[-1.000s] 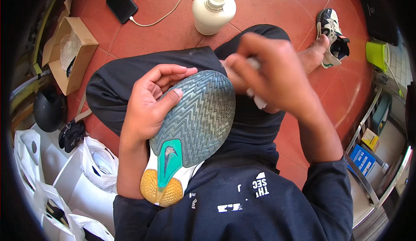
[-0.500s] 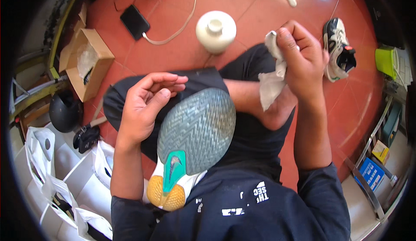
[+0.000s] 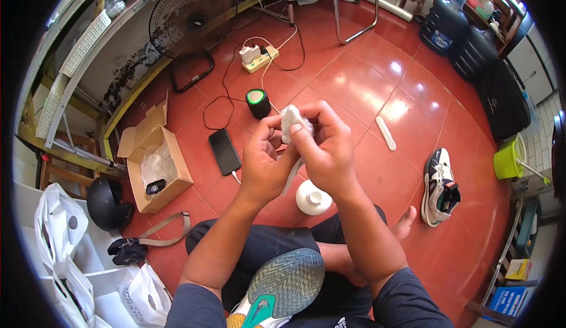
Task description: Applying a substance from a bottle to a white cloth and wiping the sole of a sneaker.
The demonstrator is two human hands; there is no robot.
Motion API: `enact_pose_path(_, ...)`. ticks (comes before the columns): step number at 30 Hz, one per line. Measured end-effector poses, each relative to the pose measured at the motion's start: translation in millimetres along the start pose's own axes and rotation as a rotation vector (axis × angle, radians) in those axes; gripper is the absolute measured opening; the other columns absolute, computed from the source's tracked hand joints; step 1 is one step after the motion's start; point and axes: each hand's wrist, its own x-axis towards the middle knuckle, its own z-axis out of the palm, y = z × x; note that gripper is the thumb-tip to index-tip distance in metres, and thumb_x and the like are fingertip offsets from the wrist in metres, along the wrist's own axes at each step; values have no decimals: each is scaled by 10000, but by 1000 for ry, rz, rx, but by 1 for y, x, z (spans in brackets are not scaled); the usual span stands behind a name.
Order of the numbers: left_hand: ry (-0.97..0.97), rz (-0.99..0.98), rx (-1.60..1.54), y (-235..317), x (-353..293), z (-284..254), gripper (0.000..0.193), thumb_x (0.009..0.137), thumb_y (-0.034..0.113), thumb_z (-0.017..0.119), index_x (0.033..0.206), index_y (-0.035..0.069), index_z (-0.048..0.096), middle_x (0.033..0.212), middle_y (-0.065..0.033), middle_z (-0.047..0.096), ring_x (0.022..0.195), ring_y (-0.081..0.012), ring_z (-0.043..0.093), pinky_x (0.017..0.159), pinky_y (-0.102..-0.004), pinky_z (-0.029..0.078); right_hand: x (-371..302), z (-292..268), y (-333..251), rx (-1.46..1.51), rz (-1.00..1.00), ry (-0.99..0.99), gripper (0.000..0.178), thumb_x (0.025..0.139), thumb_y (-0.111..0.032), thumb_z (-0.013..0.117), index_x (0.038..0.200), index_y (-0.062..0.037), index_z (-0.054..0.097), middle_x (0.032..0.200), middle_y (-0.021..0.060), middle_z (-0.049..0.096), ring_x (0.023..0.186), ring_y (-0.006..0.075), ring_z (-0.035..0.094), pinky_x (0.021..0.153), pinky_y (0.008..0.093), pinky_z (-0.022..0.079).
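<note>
A crumpled white cloth [image 3: 290, 125] is raised in front of me between both hands, with a strip of it hanging below. My right hand [image 3: 329, 151] pinches it with the thumb on top. Curled against its other side is my left hand [image 3: 264, 162], some of its fingers hidden. On my lap lies a shoe [image 3: 290, 285], sole up, grey-green with a zigzag tread, a teal middle and a yellowish heel. Neither hand touches it. Beyond my crossed legs stands a rounded white bottle [image 3: 313, 200]. The other shoe [image 3: 440, 189] rests upright on the floor to the right.
A phone [image 3: 225, 152] on a cable, a black speaker [image 3: 257, 103] with a green ring and a power strip [image 3: 260, 60] lie ahead. An open cardboard box [image 3: 171, 182] and a black helmet [image 3: 109, 203] are left. A white stick [image 3: 385, 133] lies right, near a green bucket [image 3: 509, 158].
My hands were apart; now they meet around the cloth, farther forward. The right hand has brought the cloth leftward. The view has tilted up, showing more of the room.
</note>
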Motion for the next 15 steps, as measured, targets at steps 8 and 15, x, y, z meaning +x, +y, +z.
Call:
enact_pose_path(8, 146, 0, 0, -23, -9, -27, 177, 898, 35, 629, 1055, -1, 556, 978, -42, 614, 888, -109, 592, 784, -262, 495, -10, 9, 26, -311, -62, -75, 208, 868, -136, 637, 1040, -19, 645, 894, 110, 545, 772, 209, 559, 659, 317, 450)
enact_pose_path(15, 98, 106, 151, -34, -7, -41, 156, 804, 13, 686, 920, 2, 582, 937, -54, 593, 853, -124, 568, 766, -268, 457, -18, 2, 40, -293, 39, -122, 171, 931, -125, 564, 1001, 24, 608, 881, 94, 554, 760, 142, 558, 653, 263, 446)
